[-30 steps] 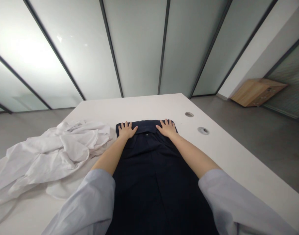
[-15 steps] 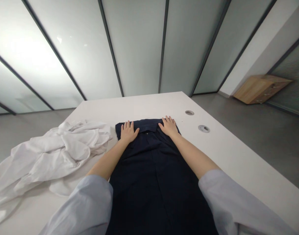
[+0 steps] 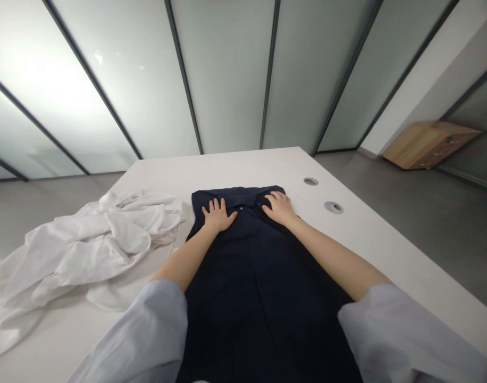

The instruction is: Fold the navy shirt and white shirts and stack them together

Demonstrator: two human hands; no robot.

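A dark navy garment (image 3: 239, 276) lies lengthwise on the white table, its near end running out of the bottom of the head view. At its far end are a folded collar-like band and a small light button; a seam runs down the middle. My left hand (image 3: 217, 217) rests flat on the cloth just left of the button, fingers spread. On the right of the band, my right hand (image 3: 281, 208) touches the cloth with its fingers apart and slightly bent. Neither hand lifts the fabric. The garment's underside is hidden.
Crumpled white cloth (image 3: 95, 239) covers the left part of the table (image 3: 211, 165). Two round cable holes (image 3: 334, 207) are set in the tabletop at right. Frosted glass panels (image 3: 223, 80) stand beyond the far edge, and a wooden cabinet (image 3: 427, 146) sits on the floor.
Both hands have slid a little to the right and toward me from the garment's far edge. The right fingers are more bent now. The far band shows more fully.
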